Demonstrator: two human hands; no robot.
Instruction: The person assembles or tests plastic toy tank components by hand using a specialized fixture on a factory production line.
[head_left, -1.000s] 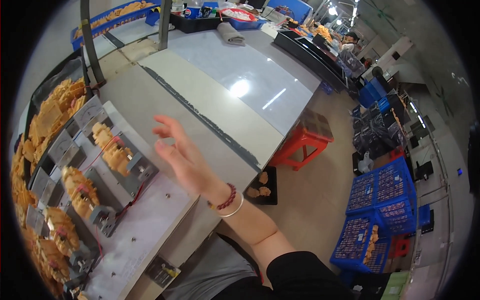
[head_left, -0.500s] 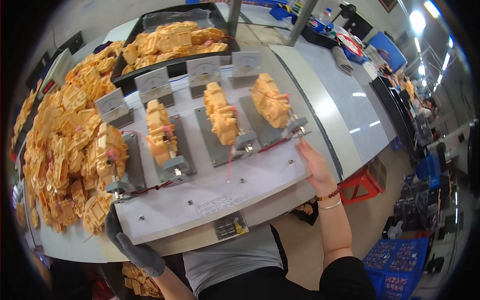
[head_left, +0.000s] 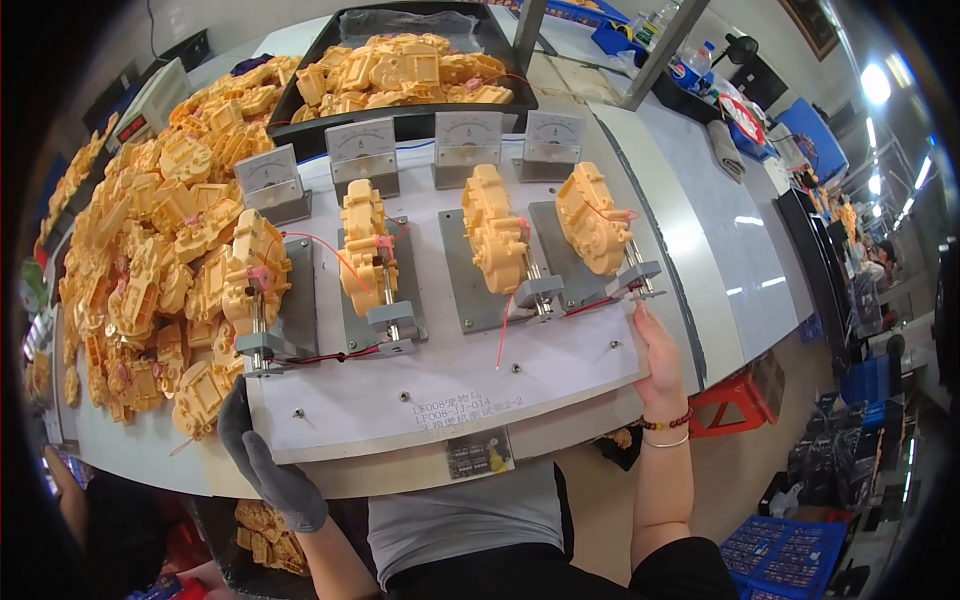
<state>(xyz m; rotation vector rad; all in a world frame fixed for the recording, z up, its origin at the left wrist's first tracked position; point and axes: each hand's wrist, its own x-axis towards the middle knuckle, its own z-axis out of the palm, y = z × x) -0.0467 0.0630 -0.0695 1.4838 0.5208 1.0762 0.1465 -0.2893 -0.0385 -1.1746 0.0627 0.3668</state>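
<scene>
A white test board (head_left: 345, 432) lies at the front of the table, carrying several yellow plastic gearbox housings (head_left: 495, 230) on grey metal plates (head_left: 462, 290). Thin red wires run from the housings, and metal clamps (head_left: 393, 318) sit at their near ends. My left hand (head_left: 268, 460), in a grey glove, holds the board's near left corner; its fingertips are partly hidden by the board. At the right end, my bare right hand (head_left: 660, 362) grips the edge, thumb up beside the rightmost clamp (head_left: 637, 277). Analog panel meters (head_left: 468, 140) stand along the board's far edge.
A big heap of yellow housings (head_left: 145, 290) covers the table's left side, close to the board. Behind the meters is a black tray (head_left: 400, 122) of more housings. A metal post (head_left: 665, 60) rises at the back right. A red stool (head_left: 735, 405) stands below the table's right edge.
The whole view has shifted, so the board and heap appear farther right and the board looks more level. Both hands keep their places at the board's ends.
</scene>
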